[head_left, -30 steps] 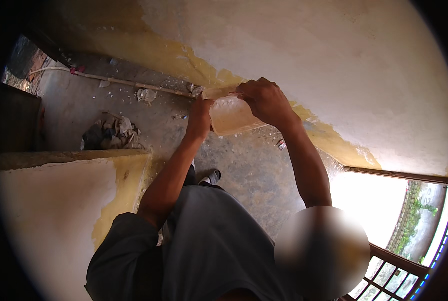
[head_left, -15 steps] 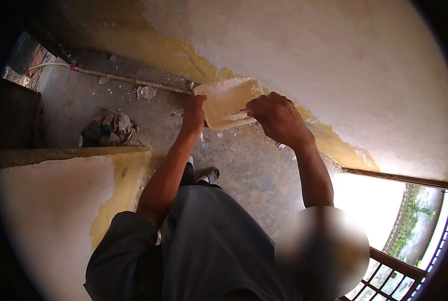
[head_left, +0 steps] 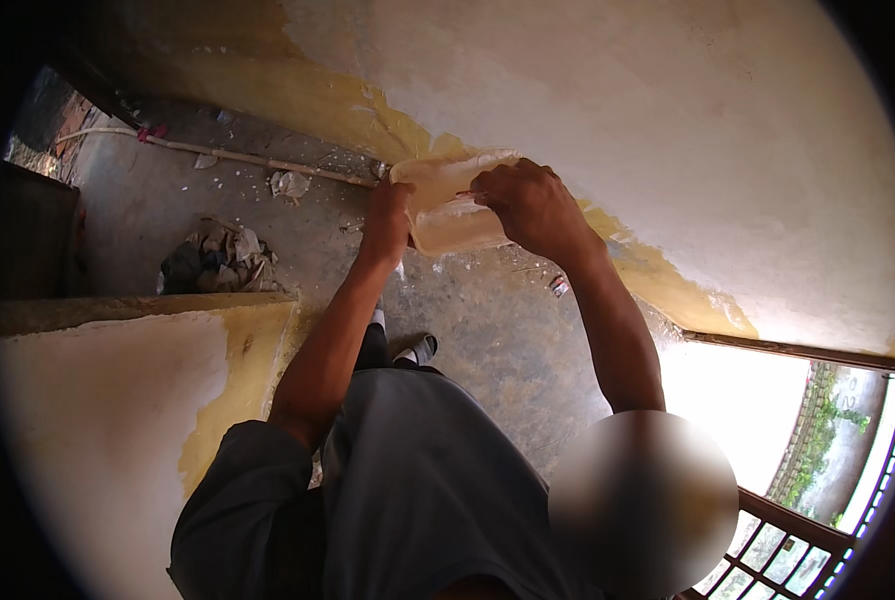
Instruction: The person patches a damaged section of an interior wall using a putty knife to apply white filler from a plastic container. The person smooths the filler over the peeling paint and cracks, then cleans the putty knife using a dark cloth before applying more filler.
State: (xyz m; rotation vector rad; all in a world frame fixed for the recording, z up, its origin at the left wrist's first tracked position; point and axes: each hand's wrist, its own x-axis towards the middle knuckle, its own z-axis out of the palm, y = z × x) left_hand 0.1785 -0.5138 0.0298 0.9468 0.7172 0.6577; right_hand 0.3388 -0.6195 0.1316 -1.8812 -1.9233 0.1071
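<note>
A shallow off-white tray (head_left: pixel 435 178) is held out in front of me, close to the patchy wall. My left hand (head_left: pixel 387 218) is closed on its left edge, the thumb over the rim. My right hand (head_left: pixel 533 208) reaches over the tray's right side, closed on a putty knife (head_left: pixel 462 197) whose thin blade points left inside the tray; its handle is hidden in my fingers. Pale pasty stuff (head_left: pixel 455 221) coats the tray's floor near the blade.
The wall (head_left: pixel 647 120) has whitish patches over yellow paint. A long pole (head_left: pixel 257 158) lies on the concrete floor (head_left: pixel 487 350) at left, with scraps and a crumpled cloth heap (head_left: pixel 222 258) nearby. A low wall (head_left: pixel 117 380) stands left; a barred opening (head_left: pixel 787 550) is at right.
My right hand has moved left and slightly up over the tray, carrying the putty knife further toward its middle. My left hand and the tray have barely shifted.
</note>
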